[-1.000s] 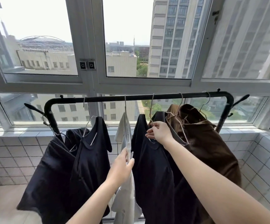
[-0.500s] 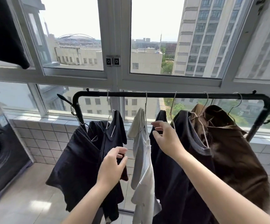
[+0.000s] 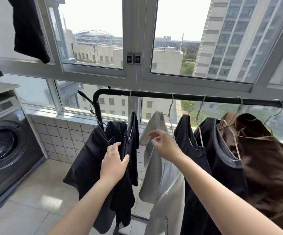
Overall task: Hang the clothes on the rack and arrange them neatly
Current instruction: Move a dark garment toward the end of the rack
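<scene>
A black clothes rack (image 3: 188, 96) stands in front of the window with several garments on wire hangers. From the left hang a black garment (image 3: 86, 158), a black tank top (image 3: 132, 133), a white shirt (image 3: 157, 160), a black top (image 3: 193, 163), a grey-collared dark shirt (image 3: 225, 160) and a brown garment (image 3: 264, 158). My left hand (image 3: 114, 162) grips the edge of the black tank top. My right hand (image 3: 164, 144) hovers at the white shirt's shoulder, fingers apart, holding nothing.
A grey washing machine (image 3: 6, 141) stands at the left on the tiled floor (image 3: 32, 200). Dark clothes (image 3: 28, 29) hang overhead at top left. A tiled sill (image 3: 61, 131) and large windows sit behind the rack.
The view has swung left and closer. My left hand moved from the white shirt to the black tank top. My right hand left the black top and came over the white shirt.
</scene>
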A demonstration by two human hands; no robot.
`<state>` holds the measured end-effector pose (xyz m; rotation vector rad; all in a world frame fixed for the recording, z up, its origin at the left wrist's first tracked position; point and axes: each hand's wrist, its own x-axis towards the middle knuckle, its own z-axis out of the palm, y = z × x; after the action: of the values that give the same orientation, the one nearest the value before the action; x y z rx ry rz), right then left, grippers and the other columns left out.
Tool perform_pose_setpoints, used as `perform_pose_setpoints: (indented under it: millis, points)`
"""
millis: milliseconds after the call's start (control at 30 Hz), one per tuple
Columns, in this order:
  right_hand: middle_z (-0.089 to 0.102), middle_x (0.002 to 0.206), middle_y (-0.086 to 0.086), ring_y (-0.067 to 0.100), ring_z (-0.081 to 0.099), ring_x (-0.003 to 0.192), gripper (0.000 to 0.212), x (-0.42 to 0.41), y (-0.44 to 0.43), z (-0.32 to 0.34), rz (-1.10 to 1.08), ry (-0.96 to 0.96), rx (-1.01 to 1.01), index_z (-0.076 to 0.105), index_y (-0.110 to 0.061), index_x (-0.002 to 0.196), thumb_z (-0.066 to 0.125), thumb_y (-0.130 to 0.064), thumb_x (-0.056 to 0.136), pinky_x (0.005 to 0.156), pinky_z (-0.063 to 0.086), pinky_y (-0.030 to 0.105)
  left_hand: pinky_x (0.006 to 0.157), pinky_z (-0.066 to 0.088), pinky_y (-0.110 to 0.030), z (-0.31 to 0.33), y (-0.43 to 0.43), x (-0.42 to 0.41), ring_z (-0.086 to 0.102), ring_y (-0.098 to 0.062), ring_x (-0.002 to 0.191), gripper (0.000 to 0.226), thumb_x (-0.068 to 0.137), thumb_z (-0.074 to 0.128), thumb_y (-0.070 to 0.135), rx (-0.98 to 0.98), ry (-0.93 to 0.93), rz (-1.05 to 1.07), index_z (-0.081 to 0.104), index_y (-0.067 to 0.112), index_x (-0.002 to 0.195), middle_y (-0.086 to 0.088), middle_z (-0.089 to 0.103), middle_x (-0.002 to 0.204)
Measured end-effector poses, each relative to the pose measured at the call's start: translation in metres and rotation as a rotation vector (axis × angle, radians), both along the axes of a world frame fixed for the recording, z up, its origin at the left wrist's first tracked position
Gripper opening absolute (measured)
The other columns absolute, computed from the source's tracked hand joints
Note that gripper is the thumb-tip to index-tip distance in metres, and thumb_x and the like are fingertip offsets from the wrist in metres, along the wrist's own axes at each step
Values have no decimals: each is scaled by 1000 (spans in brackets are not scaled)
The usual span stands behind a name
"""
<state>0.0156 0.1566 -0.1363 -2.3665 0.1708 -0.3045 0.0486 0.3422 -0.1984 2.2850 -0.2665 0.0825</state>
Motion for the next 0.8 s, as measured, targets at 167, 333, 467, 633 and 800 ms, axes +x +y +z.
perform_pose_setpoints:
  millis: [167, 333, 467, 633, 800]
  points:
    - [63, 113, -1, 10, 56, 99, 28, 24, 15, 9, -57, 73, -56, 58, -14, 119, 47, -15, 94, 86, 45, 21, 107, 38, -39, 2, -1, 29, 43, -22, 131, 55, 92, 50, 21, -41, 59, -92, 33, 15, 144, -5, 40, 147]
    - [65, 112, 3, 13, 58, 98, 29, 64, 40, 13, -144, 42, -51, 59, -11, 118, 47, -11, 92, 89, 47, 24, 98, 38, -27, 3, 20, 58, 51, -25, 123, 41, 98, 42, 19, -98, 37, -153, 42, 10, 139, -8, 56, 135]
    - [65, 111, 5, 14, 58, 94, 31, 97, 61, 8, -212, 7, -29, 59, -11, 119, 48, -12, 91, 84, 46, 24, 82, 41, -26, 0, 42, 86, 62, -26, 103, 36, 101, 37, 25, -149, 23, -178, 52, 10, 130, -9, 68, 110]
    - [54, 134, 10, 25, 51, 122, 44, 121, 67, 8, -248, 2, -15, 45, -9, 135, 48, -6, 90, 104, 41, 33, 73, 43, -30, -2, 57, 107, 60, -14, 73, 34, 100, 39, 36, -139, -13, -199, 56, 22, 125, 7, 67, 79]
    - [43, 145, 10, 27, 43, 132, 52, 142, 61, 11, -239, 30, -77, 39, -11, 140, 42, 2, 90, 104, 35, 29, 64, 47, -30, -2, 59, 116, 56, -10, 53, 33, 99, 41, 36, -158, -52, -234, 60, 20, 120, 7, 57, 55]
